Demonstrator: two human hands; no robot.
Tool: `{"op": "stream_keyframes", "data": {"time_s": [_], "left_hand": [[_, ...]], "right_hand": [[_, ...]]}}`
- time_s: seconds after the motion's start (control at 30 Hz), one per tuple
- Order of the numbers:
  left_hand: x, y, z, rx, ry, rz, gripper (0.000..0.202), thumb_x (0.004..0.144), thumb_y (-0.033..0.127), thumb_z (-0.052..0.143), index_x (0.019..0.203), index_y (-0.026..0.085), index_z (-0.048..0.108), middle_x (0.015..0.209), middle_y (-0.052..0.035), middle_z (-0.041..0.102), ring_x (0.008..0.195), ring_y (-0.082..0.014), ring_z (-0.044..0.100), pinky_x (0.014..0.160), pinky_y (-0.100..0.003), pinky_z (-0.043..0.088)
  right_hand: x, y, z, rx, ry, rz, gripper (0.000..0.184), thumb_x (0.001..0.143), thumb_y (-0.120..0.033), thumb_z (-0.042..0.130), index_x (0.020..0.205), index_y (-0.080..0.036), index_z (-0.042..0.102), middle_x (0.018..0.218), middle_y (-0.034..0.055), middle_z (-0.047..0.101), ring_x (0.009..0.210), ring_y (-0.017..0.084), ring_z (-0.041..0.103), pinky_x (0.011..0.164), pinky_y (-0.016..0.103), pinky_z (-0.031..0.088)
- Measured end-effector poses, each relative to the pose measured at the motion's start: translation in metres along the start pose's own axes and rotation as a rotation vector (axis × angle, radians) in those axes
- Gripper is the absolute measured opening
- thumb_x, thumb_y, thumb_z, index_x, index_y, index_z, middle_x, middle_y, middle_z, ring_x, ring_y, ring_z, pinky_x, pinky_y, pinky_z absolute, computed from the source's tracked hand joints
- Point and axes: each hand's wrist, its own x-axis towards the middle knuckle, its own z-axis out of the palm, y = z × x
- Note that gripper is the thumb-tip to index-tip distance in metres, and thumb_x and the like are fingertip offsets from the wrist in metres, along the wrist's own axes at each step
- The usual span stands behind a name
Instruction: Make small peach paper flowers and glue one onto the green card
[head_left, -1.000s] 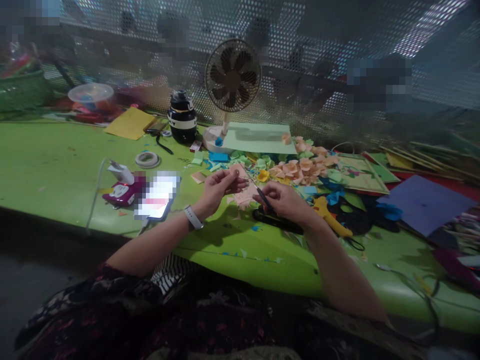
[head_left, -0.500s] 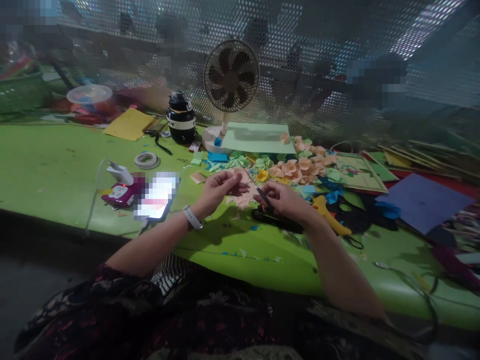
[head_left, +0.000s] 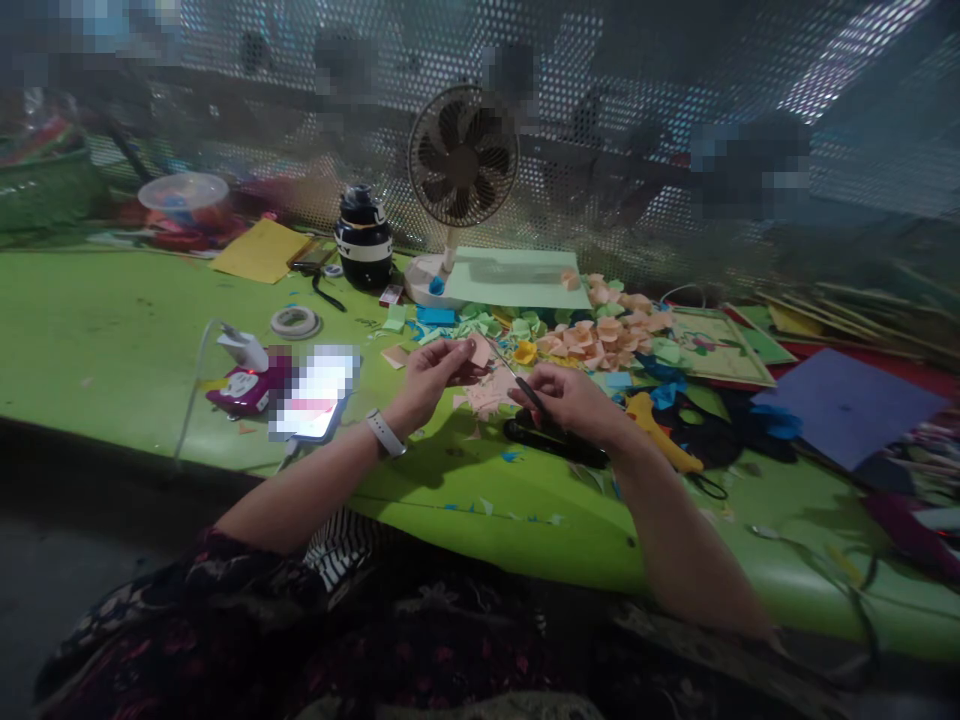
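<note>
Pinched between the thumb and fingers of my left hand (head_left: 441, 368) is a small piece of peach paper (head_left: 480, 351). My right hand (head_left: 556, 394) grips a pair of scissors (head_left: 529, 392) by the dark handles, partly hidden by my fingers. Their thin blades point up and left, close to the paper's right edge; whether they touch it I cannot tell. Pale pink paper scraps (head_left: 487, 398) lie on the green table (head_left: 442, 490) below both hands. A black stapler-like object (head_left: 551, 440) rests under my right wrist.
Folded peach paper pieces (head_left: 600, 340) are heaped beyond my hands, with green scraps beside them. A fan (head_left: 463, 160) and a dark jug (head_left: 363, 240) stand behind. To the left are a lit phone (head_left: 315, 390) and a tape roll (head_left: 294, 321); a yellow object (head_left: 664, 432) lies right.
My left hand has turned slightly, and the peach paper now shows more of its face at the fingertips. My right hand and the scissors stay almost in place.
</note>
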Motion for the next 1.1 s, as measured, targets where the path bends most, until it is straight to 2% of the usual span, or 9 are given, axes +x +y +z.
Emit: {"op": "stream_keyframes", "data": {"time_s": [0.27,0.63,0.87,1.1], "left_hand": [[0.000,-0.001,0.000,0.007,-0.068,0.002,0.040,0.070,0.048,0.084,0.079,0.016,0.063,0.070,-0.0009,0.072,0.065,-0.0127,0.072,0.068,-0.025,0.058],[0.004,-0.002,-0.004,-0.006,0.018,0.009,0.040,0.069,0.048,0.085,0.081,0.016,0.064,0.068,0.0017,0.069,0.065,-0.0128,0.072,0.067,-0.025,0.059],[0.003,-0.001,-0.003,-0.003,-0.012,0.025,0.050,0.061,0.054,0.088,0.082,0.015,0.063,0.069,0.0021,0.068,0.067,-0.0152,0.074,0.061,-0.023,0.058],[0.001,-0.001,-0.001,0.005,-0.046,0.037,0.049,0.060,0.054,0.088,0.079,0.015,0.065,0.066,0.0035,0.066,0.057,-0.0103,0.068,0.060,-0.023,0.059]], "right_hand": [[-0.002,-0.006,-0.001,-0.031,-0.009,0.012,0.057,0.064,-0.072,0.075,0.072,-0.021,0.051,0.060,-0.0026,0.056,0.052,0.010,0.046,0.049,0.025,0.033],[-0.001,-0.001,-0.002,0.045,0.034,-0.002,0.057,0.060,-0.068,0.080,0.072,-0.022,0.049,0.057,-0.0036,0.057,0.050,0.011,0.051,0.047,0.024,0.034],[0.001,0.006,-0.007,-0.012,0.009,-0.038,0.052,0.066,-0.067,0.077,0.075,-0.020,0.054,0.058,-0.0021,0.059,0.053,0.012,0.053,0.050,0.025,0.035],[-0.002,-0.001,-0.008,-0.050,-0.014,-0.017,0.052,0.067,-0.067,0.076,0.076,-0.020,0.056,0.060,-0.0014,0.059,0.056,0.013,0.053,0.054,0.027,0.037]]}}
